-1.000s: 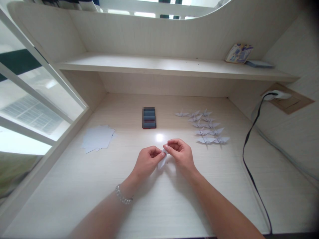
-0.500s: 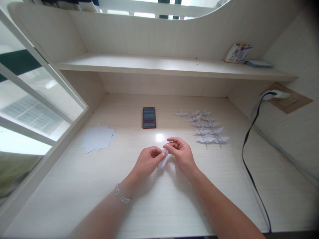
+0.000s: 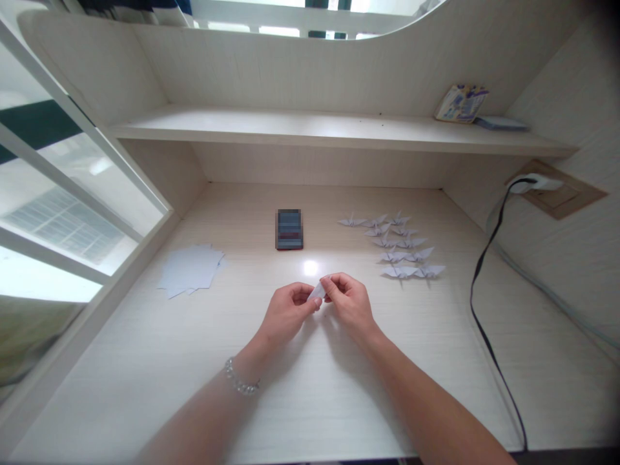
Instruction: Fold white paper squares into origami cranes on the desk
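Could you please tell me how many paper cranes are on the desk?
11 paper cranes, at the right on the desk: three in the back row, then four nearer rows of two; overlap may hide more.

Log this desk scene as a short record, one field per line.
Left hand: pinching a small folded white paper
Right hand: fingers on the same paper's far end
Left wrist: beaded bracelet
Desk, left: loose stack of white sheets
Desk, back middle: dark rectangular object, surface pixelated
Desk, right: group of folded paper birds
Far right: black cord from wall socket
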A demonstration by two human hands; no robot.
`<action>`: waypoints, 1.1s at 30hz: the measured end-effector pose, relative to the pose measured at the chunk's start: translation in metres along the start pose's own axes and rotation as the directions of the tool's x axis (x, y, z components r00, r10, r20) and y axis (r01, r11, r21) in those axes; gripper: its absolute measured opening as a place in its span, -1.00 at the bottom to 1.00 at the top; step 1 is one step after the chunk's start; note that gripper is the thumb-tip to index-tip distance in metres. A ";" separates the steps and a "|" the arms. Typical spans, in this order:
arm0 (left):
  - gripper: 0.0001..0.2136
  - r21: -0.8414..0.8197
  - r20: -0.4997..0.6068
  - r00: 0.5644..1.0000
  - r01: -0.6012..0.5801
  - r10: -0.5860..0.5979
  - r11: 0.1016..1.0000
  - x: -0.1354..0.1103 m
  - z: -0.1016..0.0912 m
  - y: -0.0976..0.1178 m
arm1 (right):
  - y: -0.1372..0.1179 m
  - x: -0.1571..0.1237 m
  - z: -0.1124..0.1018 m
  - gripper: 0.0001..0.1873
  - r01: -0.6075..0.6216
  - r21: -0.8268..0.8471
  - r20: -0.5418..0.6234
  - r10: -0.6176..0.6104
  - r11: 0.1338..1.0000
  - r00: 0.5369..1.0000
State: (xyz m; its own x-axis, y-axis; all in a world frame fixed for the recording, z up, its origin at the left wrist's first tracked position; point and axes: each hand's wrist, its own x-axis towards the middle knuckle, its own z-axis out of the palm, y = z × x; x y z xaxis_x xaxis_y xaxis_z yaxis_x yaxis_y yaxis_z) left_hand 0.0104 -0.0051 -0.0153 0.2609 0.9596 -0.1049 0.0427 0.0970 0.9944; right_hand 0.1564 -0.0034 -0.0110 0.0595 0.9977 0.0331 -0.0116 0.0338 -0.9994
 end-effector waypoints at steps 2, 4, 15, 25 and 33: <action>-0.80 0.025 -0.043 0.999 -0.016 0.017 1.000 0.001 -0.003 -0.001 | 0.000 0.001 -0.001 -0.80 0.000 0.037 0.008 0.000 0.999 1.000; -0.81 0.036 -0.111 0.993 -0.034 0.038 0.999 0.003 -0.005 -0.002 | 0.002 0.002 -0.002 -0.78 -0.026 0.046 0.025 0.025 0.999 0.999; -0.58 -0.124 -0.210 0.973 -0.125 0.097 0.984 0.001 -0.004 0.007 | 0.002 -0.001 -0.001 -0.74 -0.118 -0.033 0.216 0.123 0.992 0.969; -0.70 -0.130 -0.164 0.985 -0.084 0.062 0.988 0.001 -0.004 0.005 | 0.001 0.001 0.000 -0.72 -0.193 0.046 0.157 0.184 0.980 0.970; -0.74 -0.194 -0.164 0.985 -0.090 0.059 0.977 0.002 -0.002 0.004 | -0.002 0.000 0.004 -0.67 -0.264 0.139 0.144 0.244 0.954 0.959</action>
State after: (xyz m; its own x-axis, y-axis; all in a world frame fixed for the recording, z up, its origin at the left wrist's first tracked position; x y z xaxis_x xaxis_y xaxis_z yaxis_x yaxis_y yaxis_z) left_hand 0.0091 -0.0017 -0.0116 0.1014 0.9939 -0.0424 -0.1686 0.0592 0.9839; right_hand 0.1526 -0.0034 -0.0087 -0.0900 0.9734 -0.2105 -0.1657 -0.2231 -0.9606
